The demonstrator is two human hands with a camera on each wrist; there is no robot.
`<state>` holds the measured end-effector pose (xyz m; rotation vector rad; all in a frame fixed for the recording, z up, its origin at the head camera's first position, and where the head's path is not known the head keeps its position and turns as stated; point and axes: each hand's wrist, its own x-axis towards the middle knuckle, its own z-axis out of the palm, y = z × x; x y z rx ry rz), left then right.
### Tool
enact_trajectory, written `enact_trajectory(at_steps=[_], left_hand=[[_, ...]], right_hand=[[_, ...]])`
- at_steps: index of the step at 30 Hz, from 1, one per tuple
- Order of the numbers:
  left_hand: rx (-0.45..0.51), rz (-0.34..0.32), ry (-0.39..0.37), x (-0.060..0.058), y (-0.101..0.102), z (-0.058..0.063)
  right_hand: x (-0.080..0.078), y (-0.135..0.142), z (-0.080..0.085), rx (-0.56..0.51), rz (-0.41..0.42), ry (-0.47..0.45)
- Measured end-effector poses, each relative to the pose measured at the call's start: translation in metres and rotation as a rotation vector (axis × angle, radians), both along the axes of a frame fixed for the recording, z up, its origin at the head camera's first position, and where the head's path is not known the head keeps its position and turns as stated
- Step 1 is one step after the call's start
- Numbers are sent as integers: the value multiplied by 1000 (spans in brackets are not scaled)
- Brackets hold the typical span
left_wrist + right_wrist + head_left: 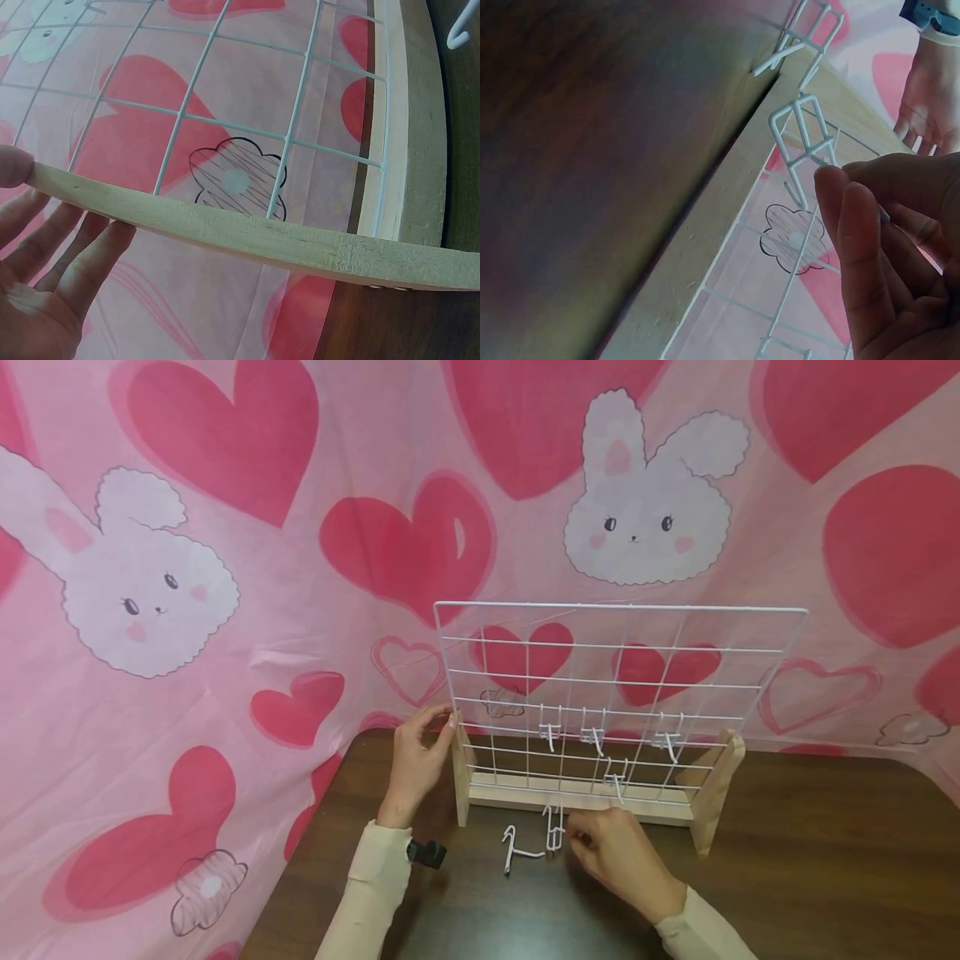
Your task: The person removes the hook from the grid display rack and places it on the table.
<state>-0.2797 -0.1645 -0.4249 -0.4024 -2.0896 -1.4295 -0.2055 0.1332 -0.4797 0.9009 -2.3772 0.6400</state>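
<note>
Right hand [900,262], pinched white hook [808,152], grid [703,287] (partly hidden)

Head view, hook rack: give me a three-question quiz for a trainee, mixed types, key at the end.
1. How many white hooks hang on the wire grid in the head view?
2. True or false: the left hand lies flat on the table.
3. What does the right hand pinch?
A. The top wire of the grid
B. A loose hook
C. The wooden base of the stand

Key:
1. Four.
2. False; it grips the wooden upright at one side of the grid.
3. B.
</note>
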Motion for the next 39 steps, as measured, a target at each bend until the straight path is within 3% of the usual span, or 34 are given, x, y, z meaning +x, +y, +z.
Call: enact_trajectory(at_steps=[11, 28, 39], left_hand=[[-14, 15, 22, 0, 1, 0], [-15, 18, 13, -1, 1, -1], [-17, 15, -2, 0, 1, 1]], right_hand=[[-1, 1, -3, 99, -10, -80], [-3, 8, -7, 231, -123, -168], [-4, 9, -10, 299, -154, -246]])
